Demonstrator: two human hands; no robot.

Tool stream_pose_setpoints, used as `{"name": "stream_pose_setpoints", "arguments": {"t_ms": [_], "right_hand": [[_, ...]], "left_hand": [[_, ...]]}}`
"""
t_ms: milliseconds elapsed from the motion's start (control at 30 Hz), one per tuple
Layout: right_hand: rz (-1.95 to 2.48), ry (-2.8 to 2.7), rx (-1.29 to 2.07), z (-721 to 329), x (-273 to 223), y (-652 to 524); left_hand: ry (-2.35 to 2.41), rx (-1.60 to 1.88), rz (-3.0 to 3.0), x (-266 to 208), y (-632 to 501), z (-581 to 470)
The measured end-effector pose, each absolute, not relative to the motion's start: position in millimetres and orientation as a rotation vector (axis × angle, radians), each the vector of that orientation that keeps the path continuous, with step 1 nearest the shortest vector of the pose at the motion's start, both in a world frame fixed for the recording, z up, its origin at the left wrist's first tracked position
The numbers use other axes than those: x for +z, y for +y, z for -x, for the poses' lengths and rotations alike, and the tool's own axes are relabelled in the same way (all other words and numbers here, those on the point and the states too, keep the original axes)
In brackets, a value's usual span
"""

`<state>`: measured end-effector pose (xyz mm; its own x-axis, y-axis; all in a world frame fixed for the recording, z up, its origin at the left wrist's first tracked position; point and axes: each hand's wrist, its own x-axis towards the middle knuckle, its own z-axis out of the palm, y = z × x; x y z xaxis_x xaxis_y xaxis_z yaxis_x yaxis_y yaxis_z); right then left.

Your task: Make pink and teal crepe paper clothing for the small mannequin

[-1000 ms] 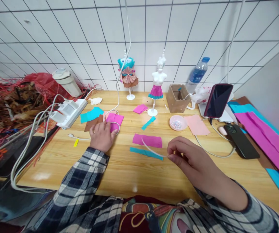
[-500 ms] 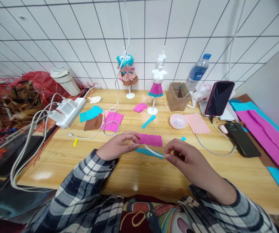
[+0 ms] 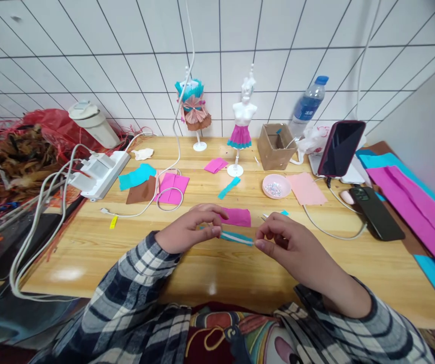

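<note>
A thin white strip (image 3: 237, 237), perhaps tape, stretches between my hands. My left hand (image 3: 192, 228) pinches its left end, thumb against fingers. At the right end, the thumb and forefinger of my right hand (image 3: 283, 237) are closed on it. The white strip lies over or just above a blue crepe-paper strip (image 3: 228, 239); whether they touch I cannot tell. Just beyond is a magenta paper piece (image 3: 236, 217), partly behind my left fingers. A small doll mannequin (image 3: 243, 114) in a magenta and blue skirt stands farther back.
A second dressed mannequin (image 3: 195, 108), a cardboard box (image 3: 276, 151) and a pink bead dish (image 3: 277, 193) stand toward the wall. To the right are a dark phone (image 3: 380, 215) and an upright phone (image 3: 340, 149). A power strip (image 3: 105, 177) with cables sits left.
The white strip, curved and slack before, is now pulled straighter and lined up over the blue strip. My left hand has shifted slightly right, and the camera view has moved a little.
</note>
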<state>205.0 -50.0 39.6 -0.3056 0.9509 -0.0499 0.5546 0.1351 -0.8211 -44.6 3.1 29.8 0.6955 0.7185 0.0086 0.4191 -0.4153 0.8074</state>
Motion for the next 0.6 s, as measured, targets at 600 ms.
{"name": "stream_pose_setpoints", "arguments": {"t_ms": [600], "right_hand": [[1.931,-1.769,1.0,-188,-50,-29]], "left_hand": [[1.498,0.31,-2.445,-45,-3,29]]}}
